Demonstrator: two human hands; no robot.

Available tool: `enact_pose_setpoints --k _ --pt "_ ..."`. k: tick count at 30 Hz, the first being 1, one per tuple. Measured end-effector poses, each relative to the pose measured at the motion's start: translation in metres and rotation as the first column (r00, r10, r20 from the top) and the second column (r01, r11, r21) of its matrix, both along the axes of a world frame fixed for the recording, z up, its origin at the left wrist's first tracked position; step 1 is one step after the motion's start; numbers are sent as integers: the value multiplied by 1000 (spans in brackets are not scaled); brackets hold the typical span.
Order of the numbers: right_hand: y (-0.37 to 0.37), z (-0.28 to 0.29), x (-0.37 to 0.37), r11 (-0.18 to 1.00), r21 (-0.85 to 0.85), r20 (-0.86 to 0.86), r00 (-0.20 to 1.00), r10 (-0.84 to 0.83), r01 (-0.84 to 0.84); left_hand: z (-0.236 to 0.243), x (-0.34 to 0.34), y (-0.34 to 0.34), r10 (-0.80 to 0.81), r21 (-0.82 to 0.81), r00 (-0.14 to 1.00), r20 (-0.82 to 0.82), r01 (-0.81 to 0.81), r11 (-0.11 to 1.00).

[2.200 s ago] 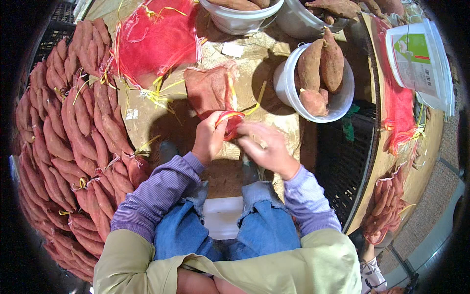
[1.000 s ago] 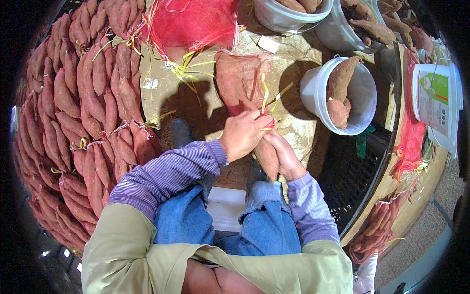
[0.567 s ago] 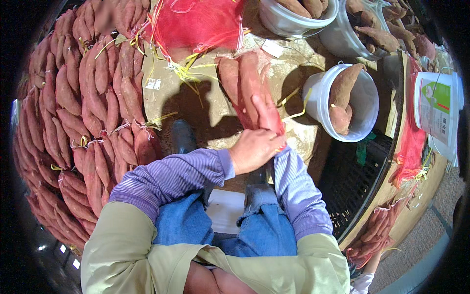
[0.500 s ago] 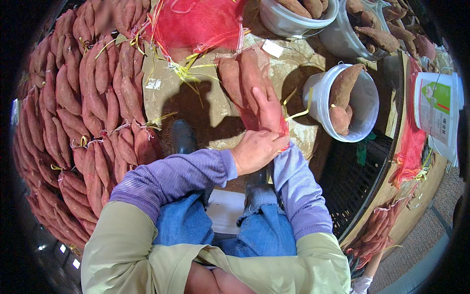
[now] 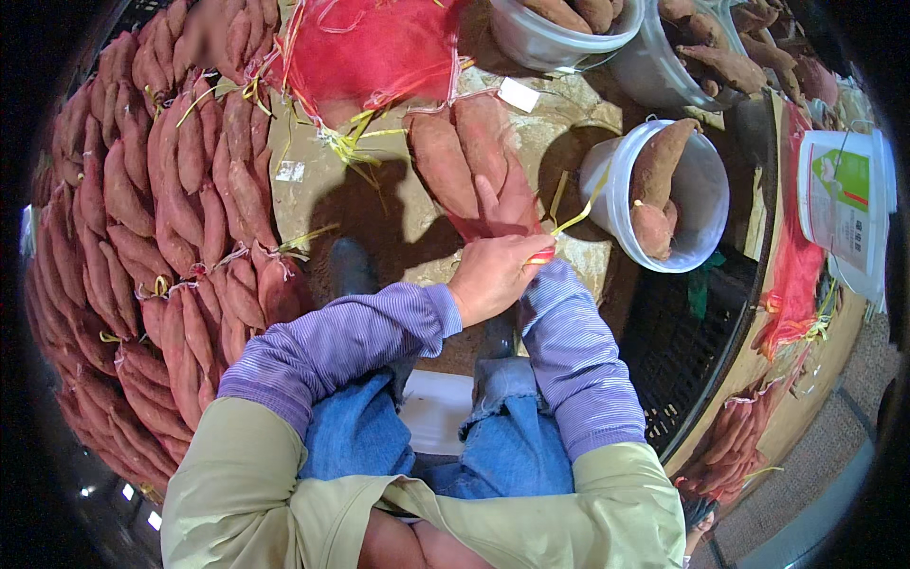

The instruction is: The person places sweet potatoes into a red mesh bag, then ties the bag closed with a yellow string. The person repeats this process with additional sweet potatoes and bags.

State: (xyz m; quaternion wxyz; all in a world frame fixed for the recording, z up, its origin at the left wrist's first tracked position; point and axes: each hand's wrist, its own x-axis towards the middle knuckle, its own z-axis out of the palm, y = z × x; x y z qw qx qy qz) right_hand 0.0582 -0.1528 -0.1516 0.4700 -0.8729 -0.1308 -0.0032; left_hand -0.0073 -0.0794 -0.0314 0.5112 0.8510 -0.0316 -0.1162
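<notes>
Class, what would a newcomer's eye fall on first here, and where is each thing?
First, probably, the big heap of netted sweet potatoes filling the left side, and the bright red mesh bags at the top. Then the middle, where the left hand grips the mouth of a loaded bag and the right hand reaches inside. Right of that, a white bucket holds more.

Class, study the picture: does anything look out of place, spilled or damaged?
Two white scraps lie loose on the ground, one by the held bag, the other near the filled bags; they resemble litter. No spill or damage shows.
</notes>
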Motion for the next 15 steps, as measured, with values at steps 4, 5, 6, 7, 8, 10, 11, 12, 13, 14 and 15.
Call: enact_pose_setpoints --k 4,5,6,7,8,10,11,12,13,14,15 --pt "0 -7 -9 994 -105 -199 979 -37 17 -3 9 4 49 -13 998 -29 -49 999" --pt "0 -5 -14 972 -234 -166 986 -35 -5 -2 10 6 42 -60 994 -104 -49 997" --pt "-10 0 -21 974 -213 -64 996 70 -82 -12 6 7 46 -62 997 -68 -51 997" --pt "-15 11 -28 970 -214 27 991 127 -119 -15 5 10 56 -67 996 -71 -61 996" --pt "-24 25 -37 962 -225 116 976 185 -155 -18 5 11 65 -75 995 -74 -71 995" --pt "-61 74 -54 908 -140 -349 878 327 -394 -17 9 13 93 -103 995 -44 -97 990" --pt "-70 106 -52 971 -115 -68 977 201 -208 -15 13 9 90 -129 995 -45 -95 987" --pt "-74 135 -45 999 -18 212 976 45 -43 -12 15 10 98 -134 994 -47 -103 986" --pt "-89 158 -32 995 -58 228 971 -68 84 -8 15 11 110 -144 989 -101 -124 982" --pt "-110 152 -19 963 -128 339 923 -184 239 -9 15 12 129 -116 980 -152 -147 982" --pt "-122 155 0 929 -157 360 895 -263 336 -5 15 11 116 -139 979 -165 -139 980"
